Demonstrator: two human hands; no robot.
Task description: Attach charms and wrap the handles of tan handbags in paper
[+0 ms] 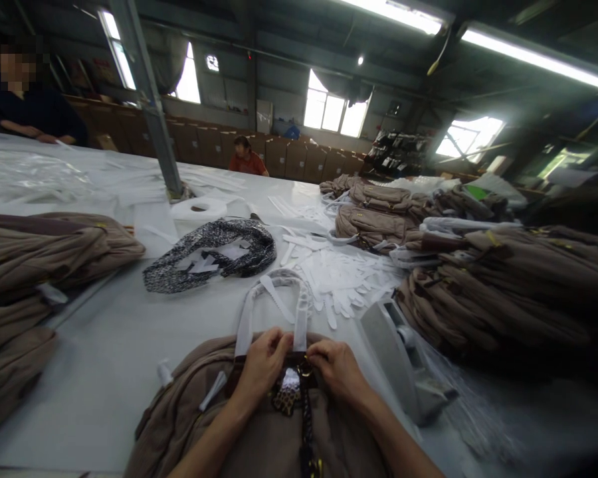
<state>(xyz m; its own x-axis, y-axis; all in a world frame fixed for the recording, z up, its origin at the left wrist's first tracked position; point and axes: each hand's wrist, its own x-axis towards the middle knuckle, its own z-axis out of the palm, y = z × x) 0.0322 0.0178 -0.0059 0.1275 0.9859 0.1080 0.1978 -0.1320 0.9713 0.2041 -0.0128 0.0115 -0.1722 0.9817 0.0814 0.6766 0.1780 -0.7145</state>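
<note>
A brown fabric bag [199, 372] lies before me, its looped handle [301, 312] wrapped in white and standing up. My left hand [264, 362] is closed, fingertips pinched at the left edge of the handle's right-hand base. On the other side of that base my right hand [341, 370] pinches with thumb and finger, just above a gold ring. What exactly lies between the fingertips is too small to see. Below them hang a patterned tag [286, 398] and a dark strap [307, 415]. A small white wrapped piece [212, 390] sticks out at the bag's left.
Stacks of brown bags [508, 299] rise at right, with more bags [54, 249] at left. White strips [333, 275], a black-and-white scarf [209, 255], a white roll [198, 208] and a grey tape dispenser [403, 358] lie around. A metal post [149, 99] stands beyond; two people are farther back.
</note>
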